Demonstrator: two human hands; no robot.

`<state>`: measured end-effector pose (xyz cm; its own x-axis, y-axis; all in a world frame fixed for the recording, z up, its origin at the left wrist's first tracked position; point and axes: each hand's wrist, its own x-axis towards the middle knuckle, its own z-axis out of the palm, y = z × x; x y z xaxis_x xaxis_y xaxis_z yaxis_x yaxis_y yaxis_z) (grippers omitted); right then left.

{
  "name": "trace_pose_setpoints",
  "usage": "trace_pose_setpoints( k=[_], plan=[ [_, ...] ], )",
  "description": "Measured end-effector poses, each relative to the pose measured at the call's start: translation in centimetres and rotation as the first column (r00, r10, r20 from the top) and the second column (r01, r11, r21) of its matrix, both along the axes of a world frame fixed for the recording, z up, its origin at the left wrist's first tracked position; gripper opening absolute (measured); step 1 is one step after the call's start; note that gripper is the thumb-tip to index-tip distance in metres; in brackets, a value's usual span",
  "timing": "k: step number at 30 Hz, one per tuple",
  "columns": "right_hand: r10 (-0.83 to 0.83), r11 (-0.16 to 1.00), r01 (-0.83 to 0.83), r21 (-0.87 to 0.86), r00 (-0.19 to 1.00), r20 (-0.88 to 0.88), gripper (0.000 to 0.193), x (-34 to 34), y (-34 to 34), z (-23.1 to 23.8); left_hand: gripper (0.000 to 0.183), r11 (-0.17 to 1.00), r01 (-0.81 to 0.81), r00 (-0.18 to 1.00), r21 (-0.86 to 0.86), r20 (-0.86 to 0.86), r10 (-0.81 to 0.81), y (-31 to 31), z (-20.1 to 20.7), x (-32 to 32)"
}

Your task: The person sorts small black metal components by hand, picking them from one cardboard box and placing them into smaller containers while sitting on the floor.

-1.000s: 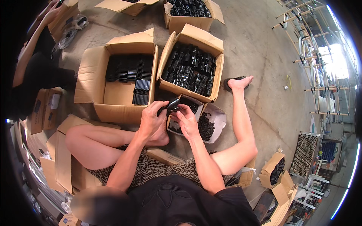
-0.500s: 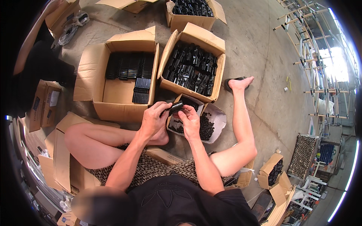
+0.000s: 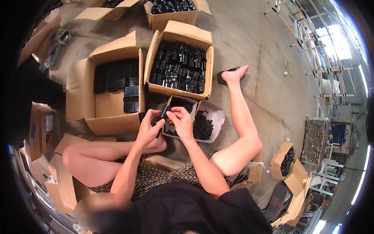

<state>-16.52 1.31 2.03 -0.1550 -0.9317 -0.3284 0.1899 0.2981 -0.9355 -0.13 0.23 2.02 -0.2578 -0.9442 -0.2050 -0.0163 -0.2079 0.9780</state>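
Between my two hands is a glossy black part (image 3: 165, 110), a short narrow piece that stands tilted. My left hand (image 3: 148, 125) grips it from the left with bent fingers. From the other side my right hand (image 3: 182, 121) pinches near its lower end; the fingertips hide what small piece, if any, lies there. Just beyond and right of my hands are two small open boxes: a box of black pieces (image 3: 194, 110) and a white-lined box (image 3: 216, 125) holding small black bits (image 3: 203, 126).
Ahead stand a large carton (image 3: 110, 125) with rows of thin black parts (image 3: 117, 72) and another carton (image 3: 177, 92) packed with glossy black parts (image 3: 179, 64). Another person's arm (image 3: 39, 35) shows at far left. A metal frame rack (image 3: 311, 46) stands at right.
The black part has turned from nearly level to nearly upright between my hands, and my right fingers have shifted along it. The whole view has swung, so the boxes appear farther left.
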Motion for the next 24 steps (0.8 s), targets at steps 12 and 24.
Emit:
trace_pose_setpoints(
  k=[12,24],
  plan=[
    [0.205,0.929,0.224,0.293,0.347,-0.915,0.024,-17.5,-1.1,-5.6,0.020,0.878,-0.054,0.914,0.476,-0.331,0.235,-0.1,-1.1,0.0],
    [0.098,0.932,0.290,0.219,0.379,-0.920,0.016,-17.5,-0.4,-10.1,0.012,0.890,-0.153,0.905,0.429,-0.300,0.301,-0.5,-0.1,-0.1]
  ],
)
